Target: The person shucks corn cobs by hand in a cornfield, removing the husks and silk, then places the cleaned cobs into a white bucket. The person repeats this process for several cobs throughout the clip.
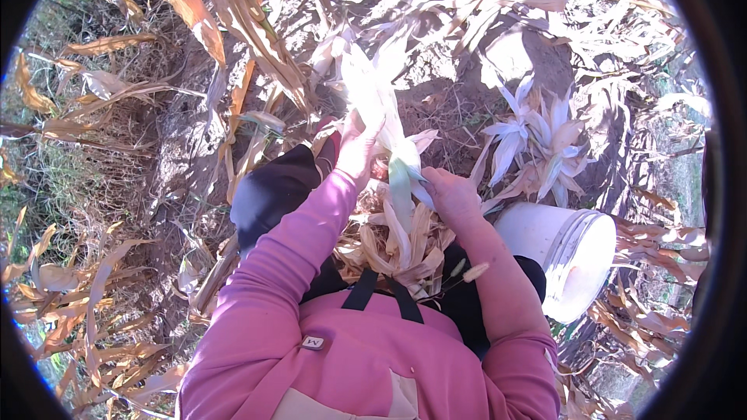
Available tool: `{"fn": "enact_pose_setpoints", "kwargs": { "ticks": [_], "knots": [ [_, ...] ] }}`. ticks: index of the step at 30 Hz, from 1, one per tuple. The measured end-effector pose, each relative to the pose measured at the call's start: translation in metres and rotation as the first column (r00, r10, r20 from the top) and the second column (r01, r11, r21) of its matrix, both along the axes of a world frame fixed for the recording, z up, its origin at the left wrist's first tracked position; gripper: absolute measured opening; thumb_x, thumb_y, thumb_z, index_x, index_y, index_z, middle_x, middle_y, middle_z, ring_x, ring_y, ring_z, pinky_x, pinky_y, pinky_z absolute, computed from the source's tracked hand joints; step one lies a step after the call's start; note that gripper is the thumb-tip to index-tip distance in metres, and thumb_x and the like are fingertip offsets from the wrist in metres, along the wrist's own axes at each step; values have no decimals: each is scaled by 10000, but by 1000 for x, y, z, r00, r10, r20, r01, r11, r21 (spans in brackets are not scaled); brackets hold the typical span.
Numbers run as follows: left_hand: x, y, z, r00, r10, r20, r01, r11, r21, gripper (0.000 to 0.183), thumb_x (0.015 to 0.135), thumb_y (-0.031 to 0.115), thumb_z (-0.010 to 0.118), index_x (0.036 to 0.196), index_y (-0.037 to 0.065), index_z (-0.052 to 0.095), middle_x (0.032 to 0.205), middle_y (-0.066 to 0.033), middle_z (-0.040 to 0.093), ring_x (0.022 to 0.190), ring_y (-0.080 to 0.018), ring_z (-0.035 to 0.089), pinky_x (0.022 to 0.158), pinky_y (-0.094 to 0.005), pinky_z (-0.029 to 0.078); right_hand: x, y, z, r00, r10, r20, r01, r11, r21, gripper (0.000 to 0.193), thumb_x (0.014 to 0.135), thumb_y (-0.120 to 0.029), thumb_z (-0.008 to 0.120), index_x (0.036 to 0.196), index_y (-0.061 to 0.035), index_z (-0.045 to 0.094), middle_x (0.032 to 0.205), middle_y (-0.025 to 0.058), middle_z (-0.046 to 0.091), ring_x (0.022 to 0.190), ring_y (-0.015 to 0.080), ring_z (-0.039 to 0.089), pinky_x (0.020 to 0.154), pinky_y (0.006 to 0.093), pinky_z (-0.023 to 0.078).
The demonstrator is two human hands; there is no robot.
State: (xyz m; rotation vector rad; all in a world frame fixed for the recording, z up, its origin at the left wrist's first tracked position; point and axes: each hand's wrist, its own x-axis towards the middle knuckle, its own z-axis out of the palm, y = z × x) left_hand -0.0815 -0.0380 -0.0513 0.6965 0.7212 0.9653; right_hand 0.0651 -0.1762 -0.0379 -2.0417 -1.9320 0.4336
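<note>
A husk-covered ear of corn (373, 85) lies lengthwise in front of me, its far part washed out by sunlight. My left hand (359, 149) is closed around its left side. Toward my body, a pale green husk (401, 179) hangs from the ear. My right hand (454, 196) pinches the edge of this husk, with fingertips partly hidden. Dry tan husks (389, 245) are heaped below, between my legs. Whether any kernels are bare under the glare, I cannot make out.
To my right a white bucket (560, 253) lies tipped on its side. Beyond it sits a cluster of pale peeled-back husks (545, 140). Dry corn leaves (253, 19) rise at the far left, and more dry leaves (93, 295) stand along the left side.
</note>
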Motion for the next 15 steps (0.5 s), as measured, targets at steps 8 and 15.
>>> {"fn": "enact_pose_setpoints", "kwargs": {
  "ticks": [8,15],
  "knots": [
    [-1,14,-7,997,48,58,-37,983,-182,185,920,258,584,1018,103,557,837,-6,555,595,-116,520,521,-270,453,-13,-6,1,984,169,-55,-173,981,-85,148,861,-180,567,1000,-130,561,826,81,608,732,287,633,623,391,511],
    [-1,11,16,997,76,-30,-82,939,-334,212,947,312,531,874,114,551,693,22,488,508,-81,396,455,-230,309,-12,-6,1,983,160,-95,-170,980,-103,150,858,-166,562,1000,-119,543,845,90,607,773,299,626,658,395,507]
  ]
}}
